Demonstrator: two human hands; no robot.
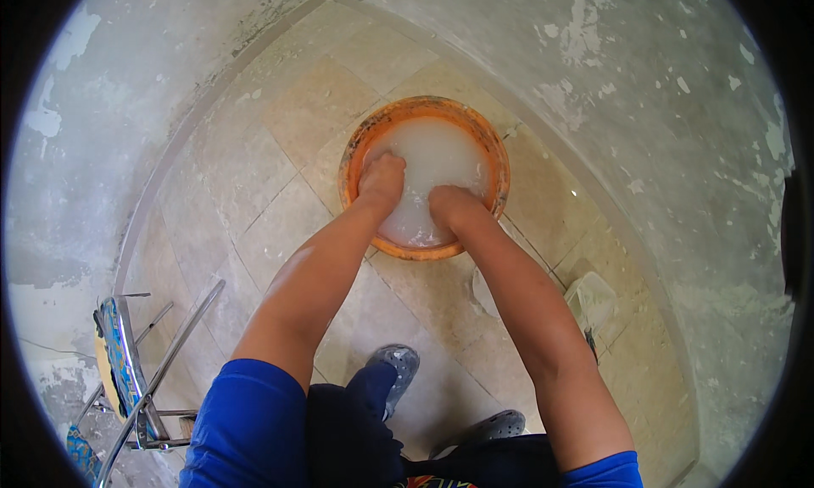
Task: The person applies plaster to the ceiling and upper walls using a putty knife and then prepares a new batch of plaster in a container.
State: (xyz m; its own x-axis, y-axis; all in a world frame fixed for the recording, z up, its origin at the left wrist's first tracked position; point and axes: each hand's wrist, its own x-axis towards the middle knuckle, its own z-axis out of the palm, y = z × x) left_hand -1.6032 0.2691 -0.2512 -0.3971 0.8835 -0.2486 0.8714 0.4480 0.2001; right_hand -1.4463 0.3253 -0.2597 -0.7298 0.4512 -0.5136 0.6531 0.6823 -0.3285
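A round orange tub [502, 178] with a worn, stained rim stands on the tiles in front of me. Cloudy whitish liquid [432, 149] fills much of it, with small ripples and bubbles by my hands. At the tub's left side, my left hand [383, 179] is partly dipped in, its fingers curled; anything inside them is hidden. My right hand [451, 201] reaches over the near right part of the rim. Its fingers are under the murky surface, so their shape does not show.
A folding chair [144, 378] with a metal frame and patterned fabric lies tipped at the left. Right of my right forearm is a pale plastic container [591, 301] on the tiles. Peeling grey walls [585, 72] meet behind the tub. My grey clogs [398, 369] are near its front.
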